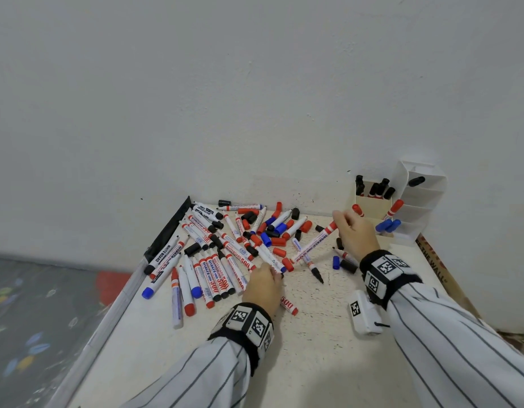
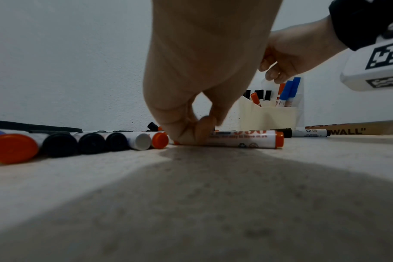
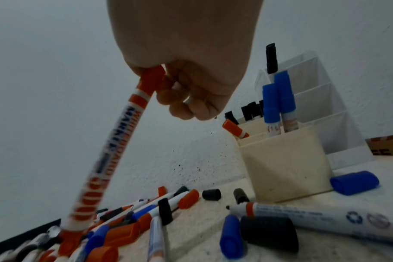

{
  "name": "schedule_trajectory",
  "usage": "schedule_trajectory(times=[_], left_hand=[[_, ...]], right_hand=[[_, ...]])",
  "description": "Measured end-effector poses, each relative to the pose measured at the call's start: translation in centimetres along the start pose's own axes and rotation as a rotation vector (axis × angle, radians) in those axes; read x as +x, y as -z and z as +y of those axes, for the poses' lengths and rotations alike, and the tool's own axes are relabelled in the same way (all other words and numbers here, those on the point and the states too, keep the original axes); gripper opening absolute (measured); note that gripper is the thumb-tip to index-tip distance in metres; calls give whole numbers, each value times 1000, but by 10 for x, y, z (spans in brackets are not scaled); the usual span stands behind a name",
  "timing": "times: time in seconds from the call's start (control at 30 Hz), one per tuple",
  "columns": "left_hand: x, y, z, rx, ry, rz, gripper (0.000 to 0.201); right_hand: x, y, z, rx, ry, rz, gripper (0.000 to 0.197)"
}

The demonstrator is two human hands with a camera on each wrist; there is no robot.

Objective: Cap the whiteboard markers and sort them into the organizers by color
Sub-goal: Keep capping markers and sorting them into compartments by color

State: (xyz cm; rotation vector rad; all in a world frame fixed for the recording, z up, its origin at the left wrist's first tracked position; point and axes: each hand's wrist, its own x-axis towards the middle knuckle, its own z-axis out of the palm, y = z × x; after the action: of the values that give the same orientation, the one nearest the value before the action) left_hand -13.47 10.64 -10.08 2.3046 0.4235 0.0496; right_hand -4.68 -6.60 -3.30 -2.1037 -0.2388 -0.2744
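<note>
Several red, blue and black markers and loose caps (image 1: 240, 240) lie scattered on the white table (image 1: 313, 363). My left hand (image 1: 274, 272) (image 2: 195, 131) reaches down and pinches a red marker (image 1: 288, 304) (image 2: 242, 140) that lies flat on the table. My right hand (image 1: 341, 220) (image 3: 168, 78) holds a capped red marker (image 1: 313, 244) (image 3: 115, 150) by its cap end, its far end low over the pile. The cream organizer (image 1: 372, 206) (image 3: 285, 163) holds black, red and blue markers. A white tiered organizer (image 1: 422, 201) stands beside it.
The wall rises right behind the pile and the organizers. A black strip (image 1: 169, 228) runs along the table's left edge. A printed cardboard piece (image 1: 437, 260) lies at the right edge. Loose blue and black caps (image 3: 354, 182) sit near the cream organizer.
</note>
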Motion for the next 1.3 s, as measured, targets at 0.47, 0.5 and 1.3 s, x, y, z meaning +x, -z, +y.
schedule_trajectory(times=[0.47,0.5,1.3], left_hand=[[-7,9,2,174,21,-153,17],[-6,10,4,152,4,-140,16],[48,21,27,-297,-21,-93,42]], right_hand=[[39,53,-17,-82,83,282,21],[43,57,-18,-144,87,290,22],[79,45,4,-549,-174,22,17]])
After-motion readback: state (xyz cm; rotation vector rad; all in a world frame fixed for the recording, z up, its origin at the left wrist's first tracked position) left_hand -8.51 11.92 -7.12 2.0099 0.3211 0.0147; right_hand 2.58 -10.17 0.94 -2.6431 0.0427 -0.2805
